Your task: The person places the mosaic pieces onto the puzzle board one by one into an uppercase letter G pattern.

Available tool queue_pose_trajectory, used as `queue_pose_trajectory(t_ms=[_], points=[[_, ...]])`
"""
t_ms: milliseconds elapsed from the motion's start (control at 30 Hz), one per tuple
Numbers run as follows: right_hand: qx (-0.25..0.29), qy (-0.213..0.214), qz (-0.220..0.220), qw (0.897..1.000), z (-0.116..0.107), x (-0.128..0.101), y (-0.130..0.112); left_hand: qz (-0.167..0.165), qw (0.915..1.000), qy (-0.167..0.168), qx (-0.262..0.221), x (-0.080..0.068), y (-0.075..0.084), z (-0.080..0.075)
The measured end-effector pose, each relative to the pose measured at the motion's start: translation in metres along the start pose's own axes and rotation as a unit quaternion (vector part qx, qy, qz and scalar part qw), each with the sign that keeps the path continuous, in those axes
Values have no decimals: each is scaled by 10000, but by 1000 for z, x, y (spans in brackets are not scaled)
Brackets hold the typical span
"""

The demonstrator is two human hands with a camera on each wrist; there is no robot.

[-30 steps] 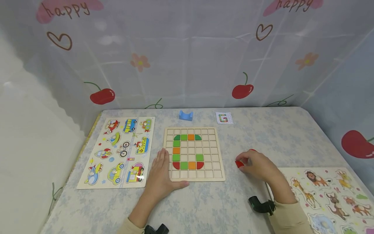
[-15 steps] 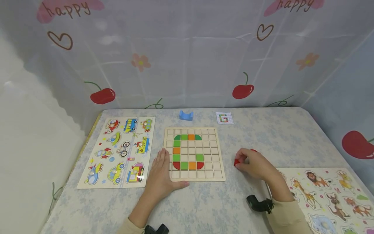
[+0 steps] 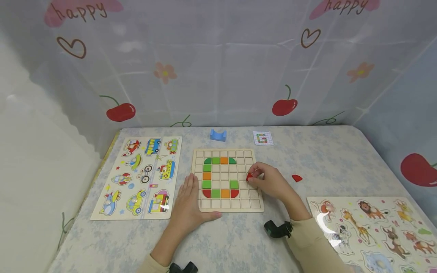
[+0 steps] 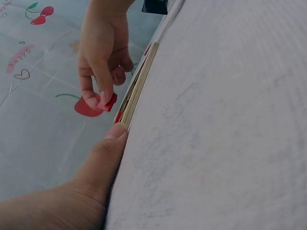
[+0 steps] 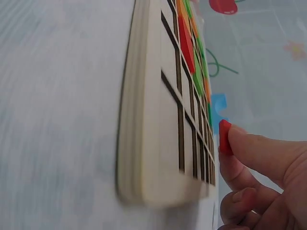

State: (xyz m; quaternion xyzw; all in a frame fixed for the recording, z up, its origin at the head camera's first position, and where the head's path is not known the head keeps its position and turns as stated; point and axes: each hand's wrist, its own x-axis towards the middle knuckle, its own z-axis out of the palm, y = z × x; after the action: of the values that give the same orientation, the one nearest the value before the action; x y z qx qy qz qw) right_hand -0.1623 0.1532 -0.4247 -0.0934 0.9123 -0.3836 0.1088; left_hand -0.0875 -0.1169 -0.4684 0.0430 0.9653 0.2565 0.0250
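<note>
A wooden grid board (image 3: 250,206) lies mid-table, with green, orange and red tiles set in its cells in a C-like outline. My left hand (image 3: 186,203) rests flat along its left side, fingers straight, the thumb at the front edge. Between thumb and fingertips, my right hand (image 3: 271,182) pinches a red tile (image 5: 224,136), held above the board's right part. In the left wrist view the left thumb (image 4: 103,155) touches the board's edge. A second red tile (image 3: 297,178), quarter-round, lies on the table right of the board.
A vehicle puzzle board (image 3: 136,178) lies to the left, an animal puzzle board (image 3: 379,227) at front right. Behind the grid board are a blue curved block (image 3: 217,135) and a small pattern card (image 3: 263,138). A printed curtain (image 3: 218,76) hangs behind the table.
My right hand has moved left from the table to over the grid board, carrying the red tile. The other red tile is now fully uncovered. My left hand has stayed put.
</note>
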Motion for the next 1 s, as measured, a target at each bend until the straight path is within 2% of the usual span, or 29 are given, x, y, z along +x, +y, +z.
queue_pose_trajectory(t_ms=[300,767,1000], points=[[157,-136,-132,9997,19,19,-20,8,10000,-1,23,0,-1,0],[-262,-155,-304,9991,33,26,-33,31,10000,1,39,-1,1,-2],[-661,-83,-274,9974,32,25,-34,32,10000,-8,25,-1,0,-1]])
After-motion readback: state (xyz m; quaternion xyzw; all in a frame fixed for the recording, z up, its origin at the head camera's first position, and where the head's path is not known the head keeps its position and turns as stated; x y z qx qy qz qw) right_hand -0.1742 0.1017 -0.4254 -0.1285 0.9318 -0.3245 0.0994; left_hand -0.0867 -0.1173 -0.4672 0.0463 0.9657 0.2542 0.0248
